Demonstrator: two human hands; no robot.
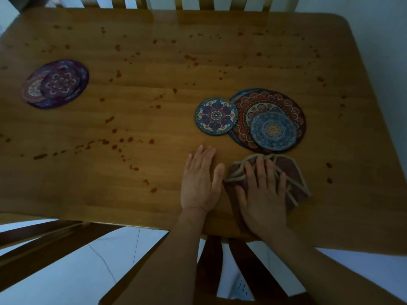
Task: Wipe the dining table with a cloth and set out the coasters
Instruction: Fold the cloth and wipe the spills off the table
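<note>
Right, both of your hands are down flat at the near edge of the surface (154,102). Your left hand (199,183) lies palm-down on bare wood, its fingers (203,155) straight and close together, holding nothing. Your right hand (263,194) sits just beside it, pressing on the cloth (293,170), with those fingers (261,168) spread and straight rather than curled round it. The cloth is brownish with a pale trim, bunched under your palm, and its near part reaches the surface's edge.

Just beyond your hands is a cluster of patterned rounds. A small dark-blue coaster (216,116) lies on the wood, touching a large red mat (248,106). A light-blue coaster (273,130) rests on top of that mat, and a blue rim peeks out from under it.

Far off to your left, well apart from all that, a purple stack (55,83) of overlapping rounds sits on its own.

Red-brown spots (118,73) are scattered across most of the wood. Chair backs (132,2) show at the far side, and a dark chair frame (44,238) is below the near edge.
</note>
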